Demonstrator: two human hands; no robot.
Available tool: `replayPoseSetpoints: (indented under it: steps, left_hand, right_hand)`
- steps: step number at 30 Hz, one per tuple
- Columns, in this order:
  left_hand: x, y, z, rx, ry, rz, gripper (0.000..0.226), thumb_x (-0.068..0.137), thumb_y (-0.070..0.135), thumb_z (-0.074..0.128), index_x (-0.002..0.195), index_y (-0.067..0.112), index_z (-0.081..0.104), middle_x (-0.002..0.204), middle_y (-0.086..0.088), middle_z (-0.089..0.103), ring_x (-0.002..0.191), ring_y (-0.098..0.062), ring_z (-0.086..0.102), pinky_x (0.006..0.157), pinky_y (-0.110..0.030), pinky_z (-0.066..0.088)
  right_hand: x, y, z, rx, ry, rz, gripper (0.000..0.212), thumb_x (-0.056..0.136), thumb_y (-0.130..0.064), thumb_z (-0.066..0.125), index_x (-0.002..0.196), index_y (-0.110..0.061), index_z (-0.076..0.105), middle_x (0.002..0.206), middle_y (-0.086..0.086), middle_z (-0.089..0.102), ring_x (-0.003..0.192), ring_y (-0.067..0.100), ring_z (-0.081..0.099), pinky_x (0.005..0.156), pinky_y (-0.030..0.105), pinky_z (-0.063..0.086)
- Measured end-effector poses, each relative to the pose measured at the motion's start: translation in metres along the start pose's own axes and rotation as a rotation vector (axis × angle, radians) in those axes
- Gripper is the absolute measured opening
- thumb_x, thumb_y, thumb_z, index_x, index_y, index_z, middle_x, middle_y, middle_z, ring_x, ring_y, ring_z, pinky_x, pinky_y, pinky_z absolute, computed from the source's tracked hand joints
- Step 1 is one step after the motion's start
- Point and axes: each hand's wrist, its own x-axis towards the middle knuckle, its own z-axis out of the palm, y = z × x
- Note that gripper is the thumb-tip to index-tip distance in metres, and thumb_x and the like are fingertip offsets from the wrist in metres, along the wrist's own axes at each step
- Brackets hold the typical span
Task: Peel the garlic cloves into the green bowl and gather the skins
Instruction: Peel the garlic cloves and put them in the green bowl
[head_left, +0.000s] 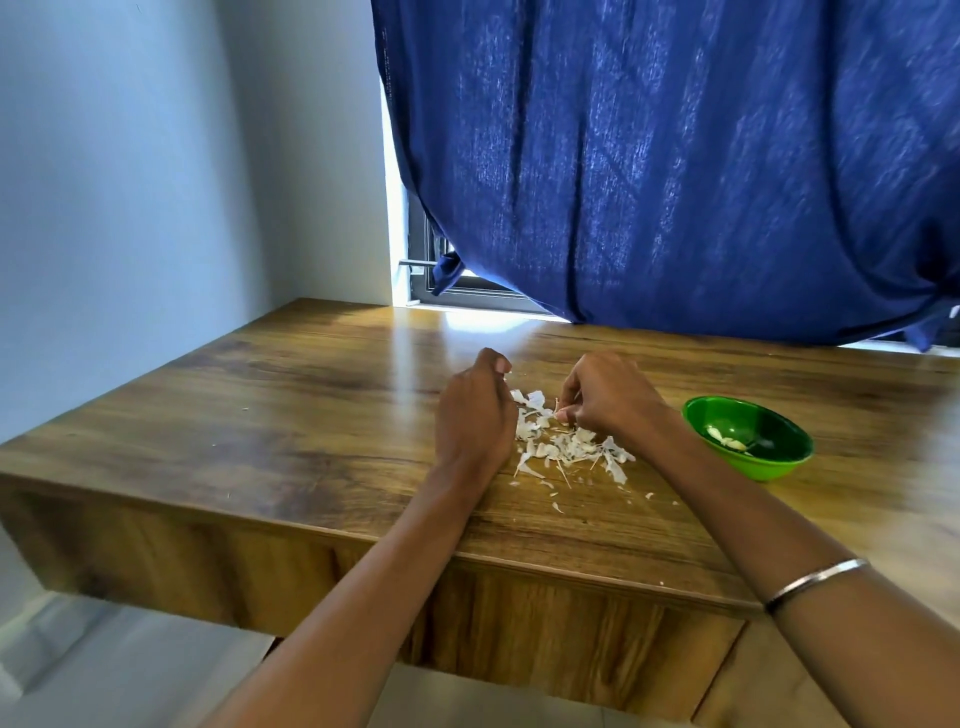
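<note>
Counter (270, 415): glossy wood-grain top. Pile of garlic skins (563, 441): thin, papery, white flakes and stalky slivers, scattered mid-counter between both hands. Left hand (475, 410): fingers curled, held item not discernible. Right hand (605, 395): fingertips pinching small pale piece at top of pile. One green bowl (748, 436): round, shiny plastic, right of pile, few peeled cloves (724, 437) inside. One metal bangle (815, 582) on right forearm. Blue woven curtain (675, 156) behind. No writing.

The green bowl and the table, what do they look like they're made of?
The green bowl: probably plastic, glossy, with uniform colour and bright highlights on its rim. The table: wood or wood-look laminate, grain pattern with a smooth sheen reflecting window light; which one is unclear.
</note>
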Motion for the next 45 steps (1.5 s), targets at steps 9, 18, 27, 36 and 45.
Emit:
replayPoseSetpoints:
  steps: [9, 18, 27, 36, 45]
  left_hand:
    - [0.001, 0.0, 0.003, 0.005, -0.014, 0.017, 0.021, 0.1, 0.003, 0.05, 0.115, 0.007, 0.065, 0.087, -0.01, 0.072, 0.076, -0.027, 0.067, 0.066, -0.042, 0.052]
    - [0.002, 0.013, 0.025, -0.175, -0.012, 0.265, 0.018, 0.104, 0.014, 0.054, 0.117, 0.014, 0.067, 0.106, 0.002, 0.071, 0.079, -0.013, 0.066, 0.074, -0.033, 0.053]
    - [0.009, 0.014, 0.04, -0.285, -0.096, 0.371, 0.036, 0.09, -0.003, 0.07, 0.121, 0.016, 0.073, 0.112, 0.004, 0.075, 0.09, 0.001, 0.065, 0.083, -0.013, 0.05]
    - [0.005, 0.016, 0.034, -0.381, -0.021, 0.24, 0.016, 0.086, 0.001, 0.076, 0.088, 0.017, 0.077, 0.085, 0.015, 0.074, 0.068, 0.001, 0.068, 0.064, -0.03, 0.059]
    - [0.006, 0.026, 0.027, -0.6, -0.066, -0.058, 0.026, 0.084, -0.002, 0.079, 0.096, 0.02, 0.073, 0.087, 0.003, 0.078, 0.061, -0.012, 0.071, 0.048, -0.022, 0.049]
  right_hand:
    - [-0.008, 0.012, -0.01, 0.277, 0.062, 0.01, 0.01, 0.084, -0.015, 0.08, 0.081, -0.02, 0.071, 0.078, -0.009, 0.069, 0.069, 0.004, 0.065, 0.05, 0.01, 0.045]
    - [-0.041, 0.024, -0.021, 0.912, 0.301, 0.067, 0.017, 0.084, -0.012, 0.08, 0.095, -0.025, 0.076, 0.083, -0.01, 0.077, 0.075, -0.002, 0.072, 0.062, 0.011, 0.052]
    - [-0.054, 0.023, -0.001, 0.721, 0.408, -0.042, 0.024, 0.087, -0.011, 0.076, 0.101, -0.031, 0.077, 0.091, -0.026, 0.071, 0.085, -0.013, 0.066, 0.073, 0.007, 0.052]
    - [-0.052, 0.028, 0.003, 0.792, 0.369, -0.003, 0.024, 0.09, 0.0, 0.07, 0.1, -0.023, 0.07, 0.089, -0.009, 0.075, 0.082, -0.002, 0.07, 0.071, 0.019, 0.059]
    - [-0.054, 0.026, 0.007, 0.694, 0.294, -0.028, 0.028, 0.095, 0.001, 0.062, 0.102, -0.023, 0.073, 0.092, -0.013, 0.073, 0.081, 0.0, 0.071, 0.08, 0.021, 0.06]
